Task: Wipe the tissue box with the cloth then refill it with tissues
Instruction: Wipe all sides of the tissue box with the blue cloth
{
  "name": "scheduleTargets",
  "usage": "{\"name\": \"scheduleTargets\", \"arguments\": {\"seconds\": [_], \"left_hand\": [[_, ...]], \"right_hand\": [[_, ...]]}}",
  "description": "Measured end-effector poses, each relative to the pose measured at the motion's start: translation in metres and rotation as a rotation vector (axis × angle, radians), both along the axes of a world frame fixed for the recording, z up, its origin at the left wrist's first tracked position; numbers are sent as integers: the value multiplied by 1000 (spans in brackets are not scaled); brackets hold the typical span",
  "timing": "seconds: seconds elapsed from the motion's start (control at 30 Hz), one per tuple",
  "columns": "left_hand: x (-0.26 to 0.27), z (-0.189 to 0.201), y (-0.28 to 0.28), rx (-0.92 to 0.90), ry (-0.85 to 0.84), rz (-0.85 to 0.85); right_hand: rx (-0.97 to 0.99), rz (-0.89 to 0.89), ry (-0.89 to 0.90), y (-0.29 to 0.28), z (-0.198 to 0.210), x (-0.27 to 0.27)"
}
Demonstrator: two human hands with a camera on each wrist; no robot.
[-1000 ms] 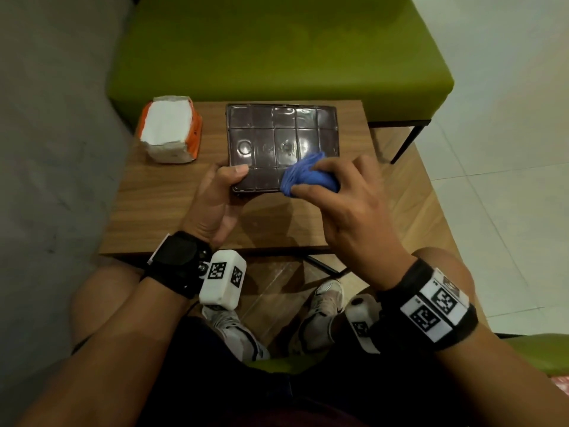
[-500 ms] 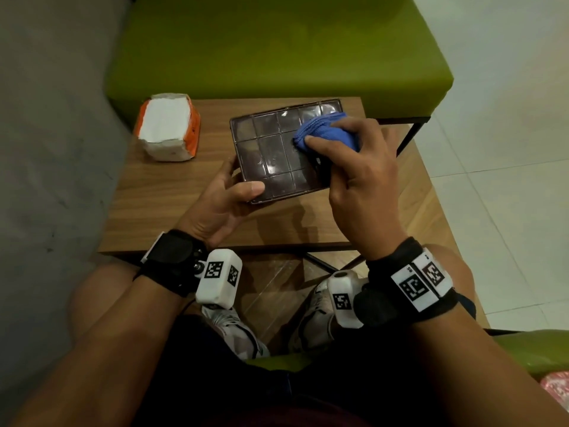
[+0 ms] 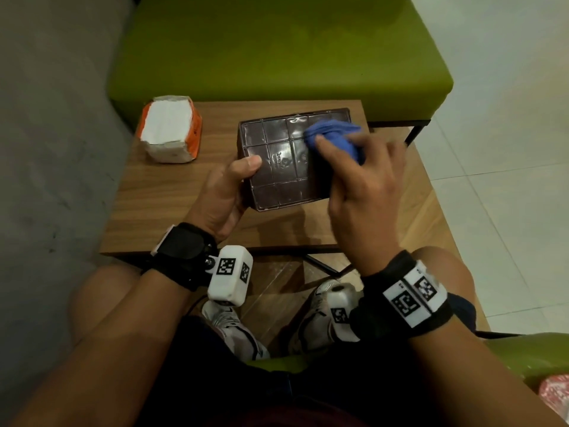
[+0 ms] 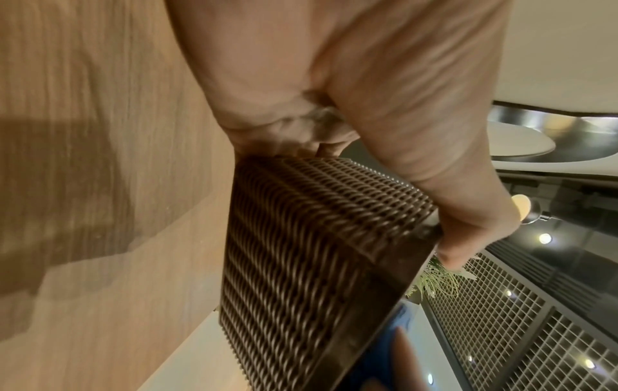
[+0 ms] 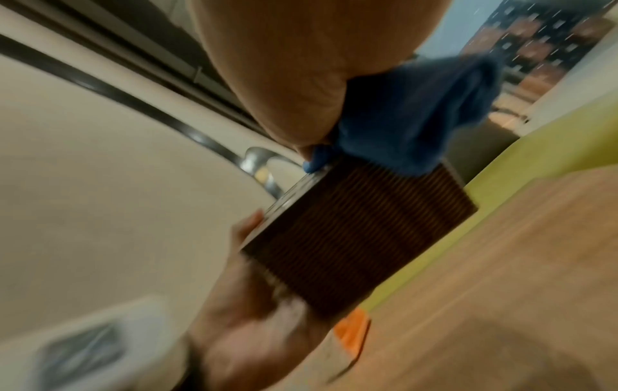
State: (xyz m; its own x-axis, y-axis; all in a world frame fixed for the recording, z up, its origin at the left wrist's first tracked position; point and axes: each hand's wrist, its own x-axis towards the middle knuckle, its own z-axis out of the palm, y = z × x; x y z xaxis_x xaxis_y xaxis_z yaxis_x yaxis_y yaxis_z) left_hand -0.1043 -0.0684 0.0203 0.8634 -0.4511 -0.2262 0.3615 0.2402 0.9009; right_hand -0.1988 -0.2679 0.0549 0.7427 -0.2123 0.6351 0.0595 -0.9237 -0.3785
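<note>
A dark brown tissue box with woven sides is tilted up over the wooden table, its gridded flat face turned toward me. My left hand grips its left near corner, thumb on the flat face. My right hand holds a bunched blue cloth against the far right part of that face. An orange and white pack of tissues lies at the table's far left corner, apart from both hands.
A green upholstered bench stands just behind the table. A grey wall runs along the left. Pale floor tiles lie to the right. My knees and shoes are under the table's near edge.
The right hand moved the cloth from the box's near edge up to its far right part. The left hand lifted and tilted the box, its thumb sliding further onto the flat face.
</note>
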Motion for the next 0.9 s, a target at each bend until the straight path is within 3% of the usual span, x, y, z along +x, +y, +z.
{"name": "scheduleTargets", "arguments": {"seconds": [0.1,0.17,0.3,0.43,0.57,0.73,0.83,0.9], "left_hand": [[-3,0,-3,-18,2,-13],[-5,0,-1,-9,-14,6],[-6,-1,-3,-15,-10,38],[-6,0,-2,-27,-4,46],[-7,-2,-2,-11,-30,59],[-12,-3,-3,-28,17,65],[-13,-3,-5,-26,-2,41],[-12,-1,-7,-16,-21,48]], "right_hand": [[-151,119,64,24,-9,-18],[-200,95,82,13,-11,-17],[-55,5,37,8,-7,-8],[-179,123,62,13,-12,-18],[-99,51,66,3,-6,-11],[-177,176,86,5,-11,-17],[-29,59,40,-2,-4,-3],[-33,57,37,14,-2,-6]]}}
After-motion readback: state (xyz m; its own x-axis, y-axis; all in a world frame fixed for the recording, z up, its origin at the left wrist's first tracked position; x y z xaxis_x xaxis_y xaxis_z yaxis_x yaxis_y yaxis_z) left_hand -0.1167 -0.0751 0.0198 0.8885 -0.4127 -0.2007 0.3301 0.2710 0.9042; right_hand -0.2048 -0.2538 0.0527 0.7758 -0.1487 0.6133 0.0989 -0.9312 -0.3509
